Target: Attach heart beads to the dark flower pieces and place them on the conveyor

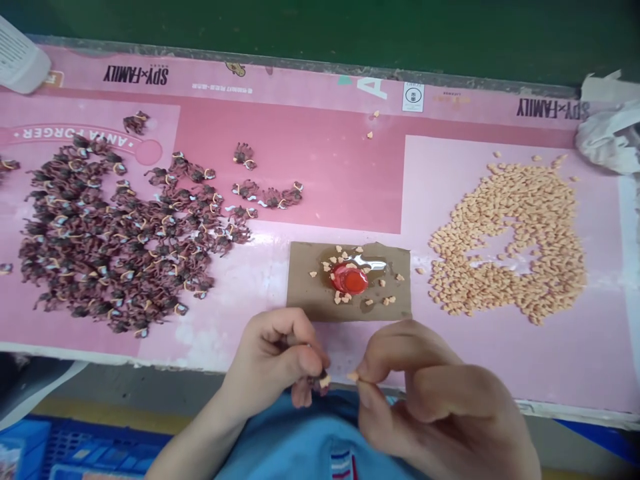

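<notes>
And we're live at the pink printed surface [320, 153], both hands tucked in close at its near edge! The left hand [267, 363] is curled narrow, pinching a small dark brown bristly piece [317, 383] with a pale tip showing at its end. Just beside it, not quite touching, the right hand [435, 400] is narrowed down too, holding a tiny peach-coloured chip [353, 377] between its thumb and forefinger. Straight ahead of the hands sits a rough brown cardboard square [305, 280], carrying a glossy red blob [350, 279] in a shiny wet patch, with loose chips dotted around it. Off to the left of the hands, look at that sprawling heap of dark brown pieces [120, 233], many looped with thin yellow bands, and a few strays lying apart from the main mass. Over to the right of the hands, a big mound of peach-coloured chips [510, 240] spreads across the pink, with a bare gap in its middle. Far ahead and left, a white plastic object [20, 57] pokes in at the corner; far ahead and right, a crumpled white plastic bag [607, 137] bunches up. Below the hands, a blue shirt [310, 433], and beyond the surface's near edge, a blue plastic crate [100, 447].
</notes>
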The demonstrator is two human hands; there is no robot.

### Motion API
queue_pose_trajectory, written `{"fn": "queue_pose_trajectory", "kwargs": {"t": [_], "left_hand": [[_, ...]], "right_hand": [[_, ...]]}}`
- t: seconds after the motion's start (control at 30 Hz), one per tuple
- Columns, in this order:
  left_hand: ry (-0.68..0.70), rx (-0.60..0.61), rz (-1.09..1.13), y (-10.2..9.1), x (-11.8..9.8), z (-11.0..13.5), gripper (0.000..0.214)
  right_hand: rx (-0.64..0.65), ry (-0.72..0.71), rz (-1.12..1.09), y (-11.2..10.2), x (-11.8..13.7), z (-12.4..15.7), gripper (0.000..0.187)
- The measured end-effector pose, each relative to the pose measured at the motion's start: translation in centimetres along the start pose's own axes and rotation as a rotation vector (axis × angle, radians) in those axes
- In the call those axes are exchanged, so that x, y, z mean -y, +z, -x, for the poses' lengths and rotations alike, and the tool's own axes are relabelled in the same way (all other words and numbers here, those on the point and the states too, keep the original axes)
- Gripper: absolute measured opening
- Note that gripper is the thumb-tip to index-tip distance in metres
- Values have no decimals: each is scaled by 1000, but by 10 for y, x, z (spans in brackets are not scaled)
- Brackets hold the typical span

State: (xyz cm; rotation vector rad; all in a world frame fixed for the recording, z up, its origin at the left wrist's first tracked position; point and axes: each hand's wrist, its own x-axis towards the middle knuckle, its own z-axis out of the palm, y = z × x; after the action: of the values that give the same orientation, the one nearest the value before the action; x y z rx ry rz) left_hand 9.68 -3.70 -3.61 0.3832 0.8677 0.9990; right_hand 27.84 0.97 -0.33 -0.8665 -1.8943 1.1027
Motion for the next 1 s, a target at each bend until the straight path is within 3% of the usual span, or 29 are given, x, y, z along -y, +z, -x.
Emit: {"fn": "queue_pose_trajectory", "kwargs": {"t": [0.13, 0.3, 0.4, 0.5, 0.6, 0.67, 0.77, 1.0], "left_hand": [[-26, -35, -72, 2, -1, -1, 60], [-20, -34, -108, 2, 4, -1, 60], [59, -72, -194, 3, -3, 2, 58], [237, -175, -541, 0, -32, 1, 39], [420, -247, -963, -7, -74, -10, 18], [497, -251, -1101, -12, -95, -22, 15], [514, -195, -1111, -18, -106, -38, 11], [485, -121, -929, -21, -92, -47, 30]], "right_hand": [[19, -23, 27, 4, 3, -1, 44], [-110, -33, 71, 17, 0, 3, 47], [-116, -48, 73, 15, -3, 4, 45], [-103, -31, 51, 3, -7, 6, 41], [-208, -37, 22, -7, -15, 13, 39], [-271, -51, 16, -10, -20, 18, 38], [-305, -69, 33, -12, -26, 22, 37], [-362, -42, 47, -23, -30, 22, 36]]}}
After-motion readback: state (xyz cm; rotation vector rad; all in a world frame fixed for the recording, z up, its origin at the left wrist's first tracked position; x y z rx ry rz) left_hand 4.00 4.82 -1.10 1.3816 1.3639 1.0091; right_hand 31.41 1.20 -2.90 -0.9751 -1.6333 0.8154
